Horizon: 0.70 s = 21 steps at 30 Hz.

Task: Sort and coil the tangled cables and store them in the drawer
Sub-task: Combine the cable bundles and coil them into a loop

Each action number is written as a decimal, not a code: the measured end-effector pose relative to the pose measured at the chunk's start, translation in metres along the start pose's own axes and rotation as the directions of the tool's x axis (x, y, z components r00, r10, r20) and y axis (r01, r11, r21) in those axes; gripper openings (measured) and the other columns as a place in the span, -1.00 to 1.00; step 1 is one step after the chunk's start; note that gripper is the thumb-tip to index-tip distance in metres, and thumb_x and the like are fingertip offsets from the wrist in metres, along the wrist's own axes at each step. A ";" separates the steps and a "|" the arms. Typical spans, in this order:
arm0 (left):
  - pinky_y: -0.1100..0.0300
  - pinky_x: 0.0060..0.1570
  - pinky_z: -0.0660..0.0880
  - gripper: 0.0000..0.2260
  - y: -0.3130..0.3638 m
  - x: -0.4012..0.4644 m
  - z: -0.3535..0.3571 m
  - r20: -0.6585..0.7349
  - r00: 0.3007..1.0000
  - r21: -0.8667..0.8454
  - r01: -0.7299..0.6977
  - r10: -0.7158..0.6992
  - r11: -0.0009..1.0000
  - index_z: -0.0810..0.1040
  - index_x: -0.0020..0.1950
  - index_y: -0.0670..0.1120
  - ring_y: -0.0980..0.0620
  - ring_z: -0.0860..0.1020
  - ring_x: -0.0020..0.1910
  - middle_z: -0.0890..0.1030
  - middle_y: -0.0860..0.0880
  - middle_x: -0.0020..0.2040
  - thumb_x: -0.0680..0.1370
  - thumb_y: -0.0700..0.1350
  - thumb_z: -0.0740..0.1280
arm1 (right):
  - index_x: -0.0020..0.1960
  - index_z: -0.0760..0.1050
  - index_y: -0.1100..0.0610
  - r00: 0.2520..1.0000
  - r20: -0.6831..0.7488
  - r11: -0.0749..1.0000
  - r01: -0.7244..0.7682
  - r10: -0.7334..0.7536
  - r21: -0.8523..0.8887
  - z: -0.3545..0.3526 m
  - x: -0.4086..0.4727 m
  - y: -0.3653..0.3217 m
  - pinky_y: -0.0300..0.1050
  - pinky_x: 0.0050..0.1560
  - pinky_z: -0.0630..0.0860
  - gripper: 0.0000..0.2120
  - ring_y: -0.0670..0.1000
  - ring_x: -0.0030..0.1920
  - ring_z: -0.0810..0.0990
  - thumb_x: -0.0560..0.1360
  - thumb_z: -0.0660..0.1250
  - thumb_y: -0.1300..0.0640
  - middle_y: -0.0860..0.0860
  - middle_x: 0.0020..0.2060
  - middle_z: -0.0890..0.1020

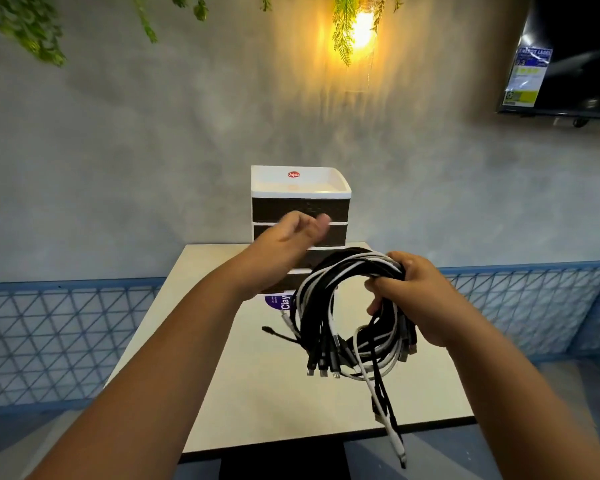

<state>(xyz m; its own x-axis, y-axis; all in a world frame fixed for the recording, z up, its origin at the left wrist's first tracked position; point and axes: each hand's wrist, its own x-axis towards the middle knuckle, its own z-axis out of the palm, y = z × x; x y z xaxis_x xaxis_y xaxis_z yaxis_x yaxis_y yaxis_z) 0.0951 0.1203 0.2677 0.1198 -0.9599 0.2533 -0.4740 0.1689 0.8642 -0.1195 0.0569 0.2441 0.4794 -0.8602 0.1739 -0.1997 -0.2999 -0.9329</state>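
**Grey wall, small table, and a fistful of cables**

Grey plaster wall (118, 150) filled the background, with a lit lamp (361, 29) glowing among hanging leaves (343, 36) and a dark screen (575, 53) up at the right corner. Down at the fingers (381, 284) of the right hand (420, 299): they were curled tight round a bundle of cables (326, 306), black and white strands looped together into a rough ring. That bundle hung in the air above the pale table (264, 393), touching nothing but the hand, with its loose ends and plugs (323, 370) dangling below the ring and one long white and black tail trailing past the table's near edge.

Over to the left hand (288, 244): it was lifted in front of the drawer unit (300, 216), fingers loosely bent, thumb up, holding nothing. It was blurred, and I couldn't tell whether it touched a drawer front.

The drawer unit stood at the far end of the table against the wall, white top tray, dark drawer fronts stacked beneath, all of them looking pushed in. A purple and white label (279, 301) showed on the table just before it, partly hidden behind the cables. Blue mesh fencing (66, 334) ran along both sides behind the table.
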 end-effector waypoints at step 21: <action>0.04 0.02 0.62 -0.69 -0.055 -0.058 0.052 -0.385 0.897 -0.541 -0.029 -0.218 0.840 0.52 0.25 -0.06 -0.08 0.67 -0.04 0.70 -0.16 -0.12 0.52 -0.20 0.41 | -0.06 0.51 0.17 0.988 -0.154 0.936 0.069 -0.016 0.345 0.000 -0.026 0.052 -0.01 -0.29 0.57 -0.90 0.12 -0.31 0.65 0.54 0.30 0.34 0.08 -0.43 0.58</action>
<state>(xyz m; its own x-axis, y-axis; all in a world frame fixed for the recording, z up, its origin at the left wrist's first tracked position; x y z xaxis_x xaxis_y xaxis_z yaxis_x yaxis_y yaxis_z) 0.0687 0.1545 0.1827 0.5470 -0.8113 0.2064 0.0707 0.2904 0.9543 -0.1422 0.0632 0.1909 0.3452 -0.9085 0.2353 0.1408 -0.1977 -0.9701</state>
